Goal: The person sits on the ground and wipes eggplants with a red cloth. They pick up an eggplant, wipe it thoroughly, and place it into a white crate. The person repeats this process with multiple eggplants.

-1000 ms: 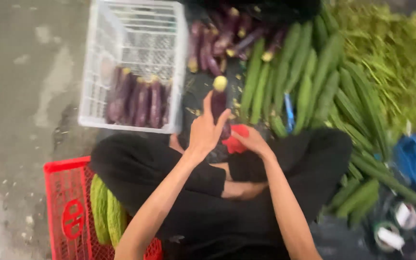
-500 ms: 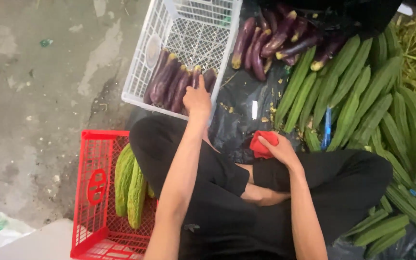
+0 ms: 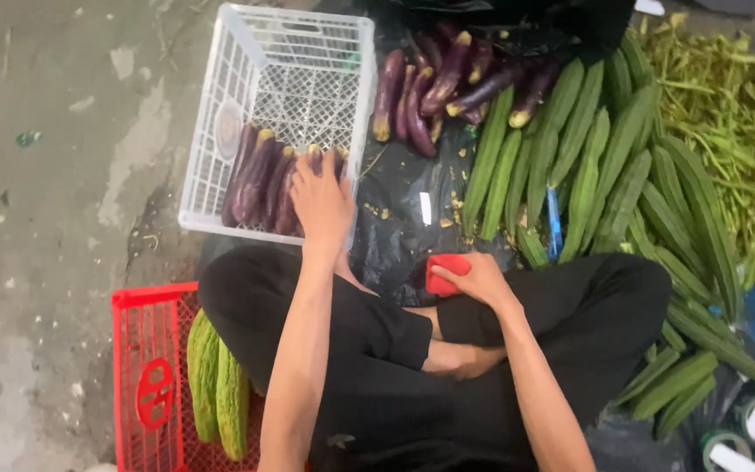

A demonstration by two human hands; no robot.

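From my remote view, the work took place on a stained grey concrete floor [image 3: 54, 175], with a black plastic sheet [image 3: 404, 236] spread over it under the produce. I saw the person seated cross-legged in dark trousers at the sheet's near edge.

A white plastic crate [image 3: 286, 79] stood on the floor ahead of the left knee. A row of purple eggplants [image 3: 259, 179] lay side by side along its near wall, the rest of its mesh bottom bare. The left hand [image 3: 321, 197] rested flat on the right end of that row, fingers spread over the eggplants rather than closed round one.

A red plastic crate [image 3: 146, 376] sat by the left thigh and held pale green bitter gourds [image 3: 218, 389] lying lengthwise.

The right hand [image 3: 481, 278] hovered above the lap, closed round a small red object [image 3: 446, 273]; I could not tell what it was.

Beyond the white crate, a loose pile of purple eggplants [image 3: 447, 83] lay on the sheet. Beside it, long ridged green gourds [image 3: 587, 157] fanned out to the right, with a heap of thin green stalks [image 3: 736, 114] at the far right. Rolls of tape [image 3: 749, 433] lay near the right knee.
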